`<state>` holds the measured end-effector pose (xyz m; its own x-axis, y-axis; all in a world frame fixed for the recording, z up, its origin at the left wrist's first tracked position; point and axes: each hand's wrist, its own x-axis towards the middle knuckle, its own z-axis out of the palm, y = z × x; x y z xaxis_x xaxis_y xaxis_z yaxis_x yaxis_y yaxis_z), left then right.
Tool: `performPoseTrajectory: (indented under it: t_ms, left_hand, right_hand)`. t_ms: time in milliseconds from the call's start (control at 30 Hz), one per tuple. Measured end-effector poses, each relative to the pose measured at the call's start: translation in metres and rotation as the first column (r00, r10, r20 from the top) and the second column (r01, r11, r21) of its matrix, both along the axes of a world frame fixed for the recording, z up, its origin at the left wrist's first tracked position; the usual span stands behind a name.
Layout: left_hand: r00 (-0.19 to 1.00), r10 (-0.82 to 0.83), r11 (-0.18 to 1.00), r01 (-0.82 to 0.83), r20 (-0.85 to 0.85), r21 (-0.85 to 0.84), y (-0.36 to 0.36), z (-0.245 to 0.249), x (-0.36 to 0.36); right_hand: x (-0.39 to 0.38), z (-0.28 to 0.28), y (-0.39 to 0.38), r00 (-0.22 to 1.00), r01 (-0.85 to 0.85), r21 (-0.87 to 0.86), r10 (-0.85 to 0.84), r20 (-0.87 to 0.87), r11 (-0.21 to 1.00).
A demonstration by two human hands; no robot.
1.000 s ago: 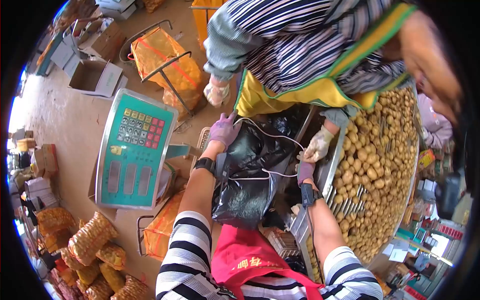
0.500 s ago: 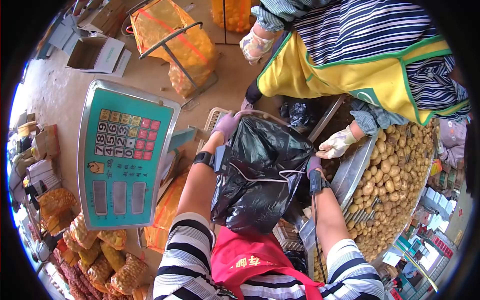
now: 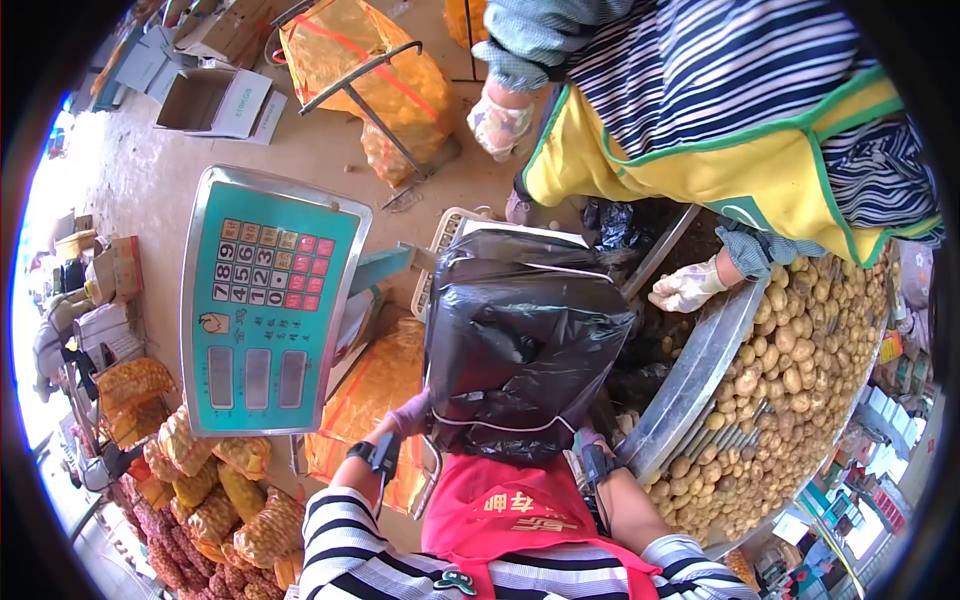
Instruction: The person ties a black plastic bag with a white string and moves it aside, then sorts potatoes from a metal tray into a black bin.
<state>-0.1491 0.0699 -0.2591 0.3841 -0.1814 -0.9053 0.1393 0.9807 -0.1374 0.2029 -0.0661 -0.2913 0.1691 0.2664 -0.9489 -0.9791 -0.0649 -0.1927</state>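
A black plastic cover (image 3: pixel 530 340) is stretched over a boxy shape in front of me, with thin pale cords across its far and near ends. My left hand (image 3: pixel 406 415), in a purple glove, is closed on the plastic at the near left corner. At the near right corner, my right hand (image 3: pixel 588 440), also gloved in purple, touches the cover; its fingers are mostly hidden. Left of the cover stands a weighing scale's display (image 3: pixel 270 305), with a teal face and number keys.
Potatoes (image 3: pixel 790 370) fill a metal-rimmed bin (image 3: pixel 690 370) at the right. A co-worker's gloved hand (image 3: pixel 688 284) hovers by the bin; the other glove (image 3: pixel 500 125) hangs farther back. An orange mesh bag (image 3: pixel 365 70) on a frame and an open carton (image 3: pixel 215 100) stand behind. Filled sacks (image 3: pixel 265 530) lie lower left.
Both my hands have come from the cover's far left and right side to its near corners. The plastic is now tauter over the boxy shape, and its cords have shifted toward its ends.
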Motion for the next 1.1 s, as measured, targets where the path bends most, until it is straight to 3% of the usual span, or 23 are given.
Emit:
performPoseTrajectory:
  t_ms: [67,133,200,367,400,433,500,533,567,633,667,733,767,800,833,900,933,967,1000,1033,1067,1100]
  left_hand:
    - [0.999,-0.043,0.996,0.040,0.032,0.080,-0.008,0.010,0.006]
    - [0.945,-0.293,0.934,0.316,-0.145,0.167,-0.011,0.000,-0.003]
    - [0.959,-0.247,0.939,0.272,-0.137,0.209,-0.007,-0.020,-0.007]
    - [0.996,-0.009,0.946,0.036,-0.087,0.321,-0.010,-0.066,-0.010]
    - [0.988,0.050,0.956,-0.004,-0.149,0.292,0.016,-0.023,0.018]
    - [0.964,-0.166,0.874,0.241,-0.206,0.421,0.033,0.001,0.030]
    - [0.998,0.003,0.768,0.041,-0.068,0.639,0.020,-0.019,0.028]
    - [0.953,0.291,0.848,-0.220,-0.078,0.481,0.036,0.022,0.059]
    - [0.951,0.300,0.843,-0.227,-0.076,0.487,0.033,0.020,0.065]
    - [0.851,0.524,0.756,-0.446,-0.034,0.479,0.022,0.002,0.066]
    - [0.851,0.524,0.756,-0.446,-0.034,0.479,0.020,-0.011,0.064]
    - [0.893,0.443,0.694,-0.399,0.081,0.599,0.020,-0.025,0.062]
    - [0.930,0.364,0.768,-0.334,0.057,0.547,0.028,-0.021,0.058]
    - [0.972,0.234,0.704,-0.191,0.031,0.684,0.030,-0.028,0.045]
    - [0.992,0.121,0.600,-0.047,-0.032,0.798,0.031,-0.038,0.031]
    - [0.906,0.410,0.716,-0.249,-0.104,0.652,0.049,-0.032,0.041]
    - [0.876,0.465,0.564,-0.179,-0.131,0.806,0.063,0.021,0.067]
    - [0.907,0.388,0.589,-0.110,-0.161,0.801,0.071,0.067,0.092]
    - [0.931,0.338,0.596,-0.097,-0.139,0.797,0.067,0.068,0.104]
    - [0.925,0.030,0.359,0.343,-0.378,0.868,0.062,0.067,0.113]
    - [0.748,-0.163,-0.039,0.646,-0.643,0.762,0.059,0.068,0.119]
    - [0.709,-0.257,-0.028,0.674,-0.657,0.738,0.059,0.069,0.121]
  right_hand:
    - [0.002,0.006,-0.004,1.000,0.022,0.017,-0.022,-0.023,1.000]
    - [0.001,0.007,-0.007,0.999,0.040,0.034,-0.039,-0.036,0.999]
    - [0.000,0.009,0.008,0.997,0.053,0.086,-0.049,-0.051,0.995]
    - [-0.011,0.016,-0.037,0.990,0.109,0.049,-0.105,-0.090,0.993]
    - [-0.012,0.017,-0.051,0.987,0.127,0.025,-0.124,-0.107,0.992]
    - [-0.015,0.025,-0.061,0.985,0.129,0.021,-0.126,-0.118,0.991]
    - [-0.016,0.024,-0.059,0.975,0.155,0.030,-0.148,-0.168,0.987]
    - [-0.023,0.039,-0.046,0.976,0.145,0.033,-0.138,-0.169,0.989]
    - [-0.027,0.047,-0.035,0.993,0.076,-0.022,-0.078,-0.086,0.997]
    - [-0.033,0.033,-0.035,0.999,0.034,-0.120,-0.034,0.000,0.992]
    - [-0.032,0.020,-0.043,0.999,0.034,-0.120,-0.034,0.000,0.992]
    - [-0.035,0.016,-0.051,0.968,-0.155,-0.034,0.158,0.194,0.987]
    - [-0.033,0.013,-0.059,0.712,-0.564,-0.053,0.518,0.475,0.824]
    - [-0.030,0.003,-0.073,0.280,-0.763,-0.241,0.643,0.713,0.599]
    - [-0.027,0.045,-0.040,0.687,-0.558,-0.156,0.559,0.464,0.815]
    - [-0.033,0.079,-0.015,0.908,-0.263,-0.121,0.288,0.305,0.957]
    - [-0.034,0.085,-0.010,0.964,-0.086,-0.133,0.116,0.241,0.987]
    - [-0.037,0.093,-0.010,0.973,-0.084,-0.224,0.129,0.192,0.971]
    - [-0.038,0.101,-0.012,0.982,-0.080,-0.310,0.129,0.141,0.947]
    - [-0.040,0.106,-0.018,0.964,-0.142,-0.334,0.207,0.168,0.932]
    - [-0.043,0.111,-0.021,0.939,-0.207,-0.358,0.287,0.187,0.910]
    - [-0.047,0.116,-0.025,0.907,-0.278,-0.354,0.366,0.210,0.893]
